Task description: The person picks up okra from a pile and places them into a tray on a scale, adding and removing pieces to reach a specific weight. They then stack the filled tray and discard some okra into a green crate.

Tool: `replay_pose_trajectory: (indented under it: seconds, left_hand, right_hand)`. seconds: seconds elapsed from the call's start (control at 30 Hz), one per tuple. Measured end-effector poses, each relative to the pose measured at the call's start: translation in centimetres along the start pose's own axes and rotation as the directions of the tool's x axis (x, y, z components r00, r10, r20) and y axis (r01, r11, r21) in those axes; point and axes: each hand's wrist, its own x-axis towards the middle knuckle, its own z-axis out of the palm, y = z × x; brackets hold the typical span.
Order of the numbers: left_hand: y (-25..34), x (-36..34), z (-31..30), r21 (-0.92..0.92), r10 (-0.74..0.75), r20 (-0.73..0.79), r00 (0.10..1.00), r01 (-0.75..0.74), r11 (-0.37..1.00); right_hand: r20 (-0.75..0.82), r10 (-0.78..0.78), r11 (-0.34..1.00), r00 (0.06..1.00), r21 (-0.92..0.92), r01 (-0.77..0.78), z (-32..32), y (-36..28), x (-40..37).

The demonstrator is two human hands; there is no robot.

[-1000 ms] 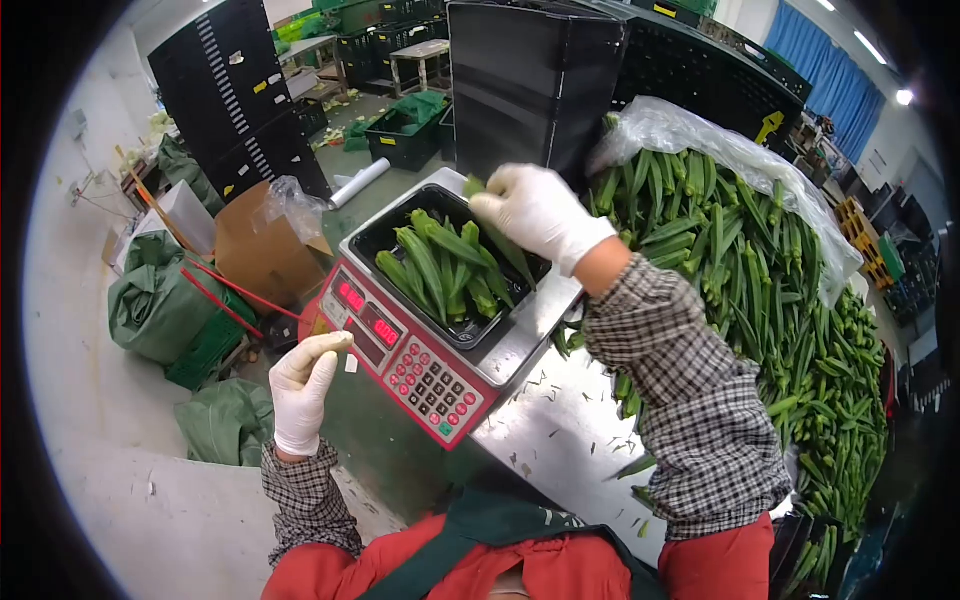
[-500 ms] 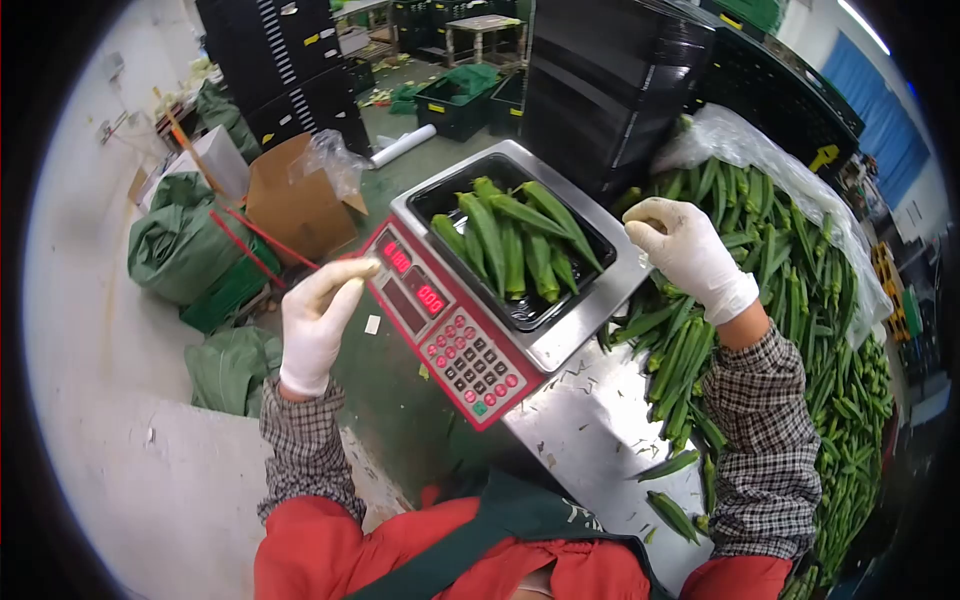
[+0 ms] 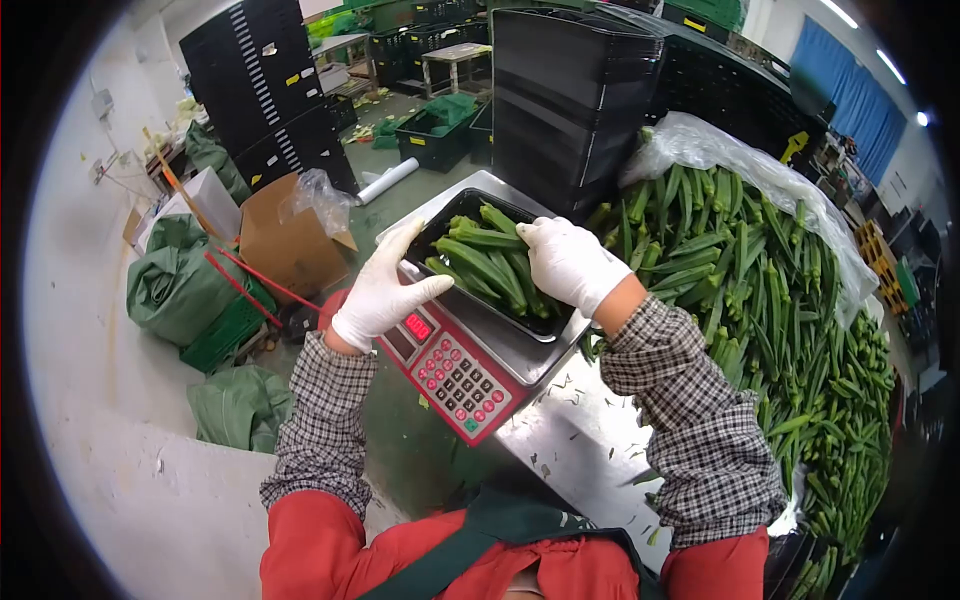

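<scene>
Tray could tip if your open left hand knocks its rim; right hand curled over okra, can't tell grip.

I get red zeros on the scale's display (looks like 0.00, decimal point soft from my end). Keypad has marked keys, characters too small for me. White lettering on the dark green apron: can't read it. Yellow labels on the black crates: also illegible.
</scene>
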Motion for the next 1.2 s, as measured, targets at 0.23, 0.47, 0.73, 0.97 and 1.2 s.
replay_pose_trajectory:
  seconds: [0.23, 0.47, 0.73, 0.97, 1.2]
  left_hand:
    - [-0.1, 0.5, -1.3, -0.122, -0.066, -0.109, 0.992, 0.053, 0.991]
    - [5.0, 5.8, 0.7, 0.010, 0.138, -0.003, 0.990, -0.138, 0.990]
    - [8.6, 19.6, 2.4, 0.149, 0.528, -0.006, 0.849, -0.521, 0.840]
    - [7.4, 35.1, 5.5, 0.544, 0.761, -0.069, 0.645, -0.615, 0.570]
    - [10.7, 36.0, 5.2, 0.940, 0.697, 0.208, 0.686, -0.336, 0.050]
  right_hand:
    - [-0.028, 0.343, 0.934, 0.939, 0.114, -0.338, -5.7, 4.6, -4.1]
    - [0.314, 0.445, 0.544, 0.839, 0.649, -0.532, -2.0, 2.2, -7.6]
    - [0.184, 0.776, 0.162, 0.604, 0.867, -0.472, -7.9, 1.3, -24.7]
    - [-0.306, 0.950, 0.253, -0.059, 0.868, -0.427, -18.1, -7.2, -45.0]
    - [-0.504, 0.729, 0.306, -0.464, 0.845, -0.437, -24.7, -13.7, -59.4]
